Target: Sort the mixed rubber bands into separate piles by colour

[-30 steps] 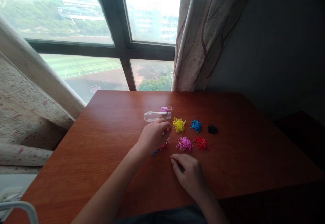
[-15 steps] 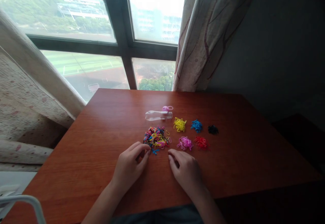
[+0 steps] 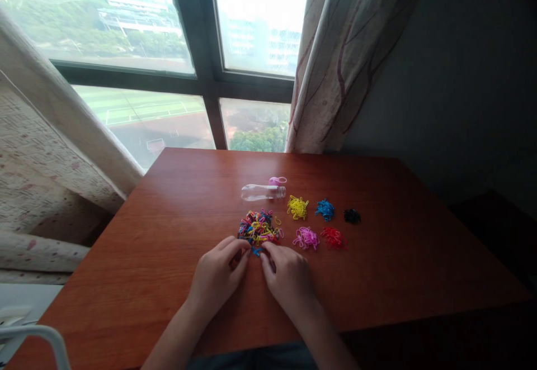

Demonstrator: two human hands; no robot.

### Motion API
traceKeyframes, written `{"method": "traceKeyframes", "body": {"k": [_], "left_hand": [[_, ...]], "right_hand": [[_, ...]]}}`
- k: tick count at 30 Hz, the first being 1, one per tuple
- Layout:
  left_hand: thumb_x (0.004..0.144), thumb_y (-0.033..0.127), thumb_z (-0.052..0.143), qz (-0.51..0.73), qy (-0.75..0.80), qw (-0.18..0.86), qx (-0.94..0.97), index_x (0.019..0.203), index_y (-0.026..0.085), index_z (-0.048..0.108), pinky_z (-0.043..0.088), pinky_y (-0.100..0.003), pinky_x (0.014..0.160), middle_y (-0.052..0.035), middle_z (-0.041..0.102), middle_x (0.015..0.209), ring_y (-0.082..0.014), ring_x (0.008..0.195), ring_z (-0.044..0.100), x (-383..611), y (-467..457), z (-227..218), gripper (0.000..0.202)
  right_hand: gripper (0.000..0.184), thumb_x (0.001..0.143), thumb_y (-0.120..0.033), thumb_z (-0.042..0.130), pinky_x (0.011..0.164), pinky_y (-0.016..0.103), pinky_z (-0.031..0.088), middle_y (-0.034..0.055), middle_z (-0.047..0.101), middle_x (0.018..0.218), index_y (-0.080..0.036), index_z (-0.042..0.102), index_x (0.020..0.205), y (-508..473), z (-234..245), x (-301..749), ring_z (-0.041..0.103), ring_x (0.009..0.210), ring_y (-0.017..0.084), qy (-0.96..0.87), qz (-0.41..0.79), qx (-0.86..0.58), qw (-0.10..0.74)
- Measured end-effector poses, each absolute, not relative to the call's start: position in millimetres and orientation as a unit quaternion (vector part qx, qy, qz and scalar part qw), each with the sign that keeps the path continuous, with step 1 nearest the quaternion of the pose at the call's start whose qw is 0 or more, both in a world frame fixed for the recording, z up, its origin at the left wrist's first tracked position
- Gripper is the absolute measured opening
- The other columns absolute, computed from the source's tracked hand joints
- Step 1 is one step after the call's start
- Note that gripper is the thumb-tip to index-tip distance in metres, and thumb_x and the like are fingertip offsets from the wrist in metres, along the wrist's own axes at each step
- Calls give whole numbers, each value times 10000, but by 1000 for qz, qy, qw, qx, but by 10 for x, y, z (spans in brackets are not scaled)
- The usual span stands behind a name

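Observation:
Small looped pieces, like tiny coloured safety pins, lie in a mixed pile [image 3: 259, 226] before my hands. A few blue pieces [image 3: 257, 252] rest at its near edge, between my two hands. My left hand [image 3: 220, 266] is curled at the left of these, thumb and forefinger pinched together; anything between them is too small to make out. From the right, my right hand [image 3: 289, 275] reaches the blue pieces, its thumb and forefinger slightly apart. Sorted heaps lie to the right: yellow [image 3: 297, 207], blue [image 3: 324, 209], black [image 3: 352, 216], pink [image 3: 306, 238] and red [image 3: 333, 237].
A clear bottle [image 3: 262, 192] lies on its side behind the mixed pile, with a pink looped cap [image 3: 277, 181] beside its neck. The wooden table [image 3: 168, 213] reaches to a window flanked by curtains [image 3: 331, 79]. A white curved bar [image 3: 42, 331] stands at lower left.
My right hand has moved left, up to the blue pieces at the near edge of the mixed pile. My left hand has stayed nearly in place.

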State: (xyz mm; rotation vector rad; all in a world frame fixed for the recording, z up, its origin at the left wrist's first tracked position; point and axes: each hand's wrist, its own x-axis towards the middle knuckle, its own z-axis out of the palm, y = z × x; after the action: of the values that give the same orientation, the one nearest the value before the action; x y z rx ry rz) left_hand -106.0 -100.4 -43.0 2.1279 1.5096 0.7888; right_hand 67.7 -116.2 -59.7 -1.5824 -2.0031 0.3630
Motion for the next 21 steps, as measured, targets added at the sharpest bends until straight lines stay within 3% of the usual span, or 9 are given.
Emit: {"method": "traceKeyframes", "body": {"k": [15, 21], "left_hand": [[914, 238, 506, 269, 542, 209, 768, 899, 222, 646, 436, -214, 619, -1, 630, 774, -126, 654, 582, -1065, -1007, -438, 141], [925, 244, 496, 265, 542, 217, 768, 902, 217, 645, 426, -218, 617, -2, 621, 775, -125, 657, 579, -1073, -1004, -449, 154]], "right_hand": [[122, 861, -132, 575, 605, 252, 370, -5, 662, 706, -233, 612, 803, -1207, -605, 672, 630, 670, 171, -737, 133, -596, 289], [130, 904, -189, 523, 616, 236, 397, -2, 660, 698, -222, 629, 836, -1274, -603, 715, 622, 630, 154, -699, 191, -590, 356]]}}
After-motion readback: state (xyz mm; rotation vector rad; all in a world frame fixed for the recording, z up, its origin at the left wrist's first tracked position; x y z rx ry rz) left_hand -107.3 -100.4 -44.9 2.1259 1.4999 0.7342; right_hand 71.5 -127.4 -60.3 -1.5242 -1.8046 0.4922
